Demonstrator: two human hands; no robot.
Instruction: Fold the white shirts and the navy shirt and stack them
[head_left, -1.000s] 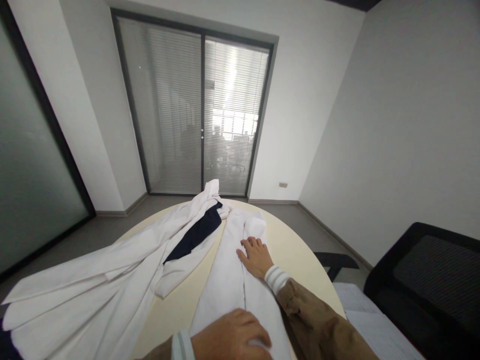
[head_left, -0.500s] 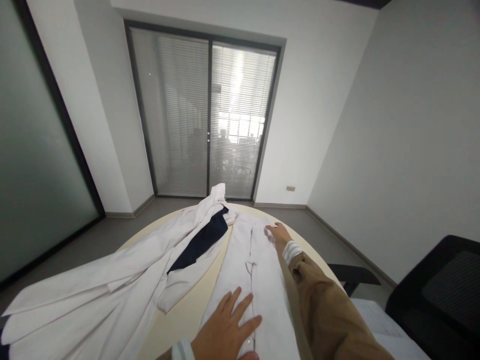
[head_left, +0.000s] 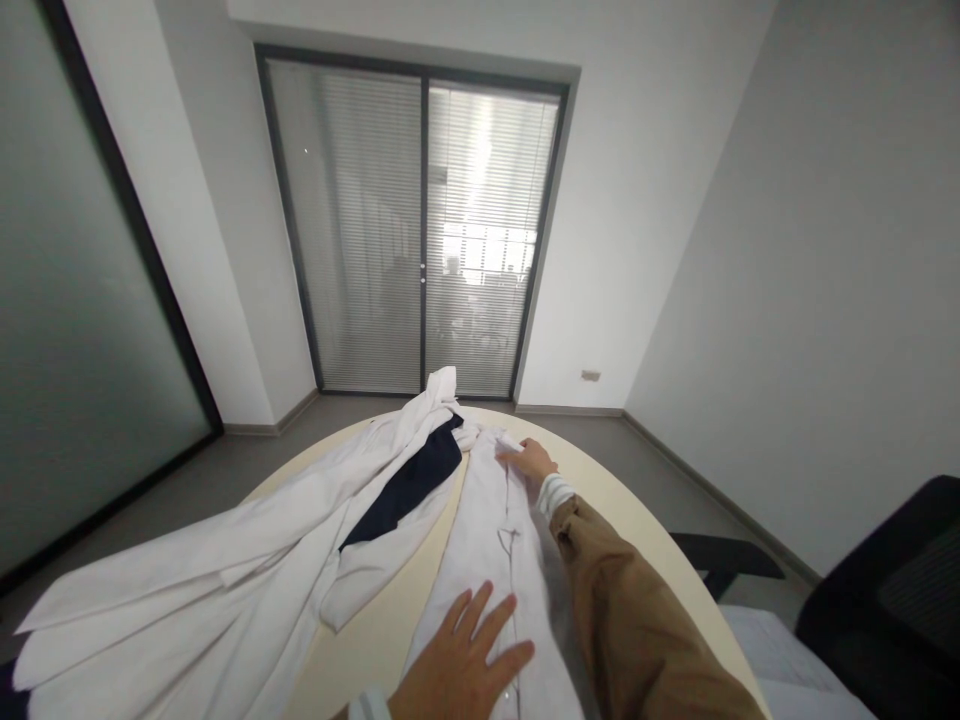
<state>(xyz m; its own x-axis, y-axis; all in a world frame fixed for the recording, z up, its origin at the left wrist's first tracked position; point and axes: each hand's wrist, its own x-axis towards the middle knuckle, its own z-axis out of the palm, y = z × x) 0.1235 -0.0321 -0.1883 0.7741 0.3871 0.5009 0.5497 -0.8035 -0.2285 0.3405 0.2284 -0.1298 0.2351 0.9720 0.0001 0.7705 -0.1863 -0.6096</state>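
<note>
One garment left of another garment on the table, chair right, blinds behind

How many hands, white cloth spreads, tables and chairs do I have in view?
Hands: 2, left hand and right hand
White cloth spreads: 2, left cloth and right cloth, maybe joined at far end
Table: 1
Chair: 1
Total: 6

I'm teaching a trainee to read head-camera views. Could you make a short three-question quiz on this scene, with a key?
1. Which hand is nearer the far edge of the table: A) left, or B) right?
2. True or false: the left hand is over the white cloth with its fingers spread.
3. Fill in: the dark cloth showing along the white garment at left is ____ in colour.

Key: 1. B, the right hand. 2. True. 3. Navy blue.
</note>
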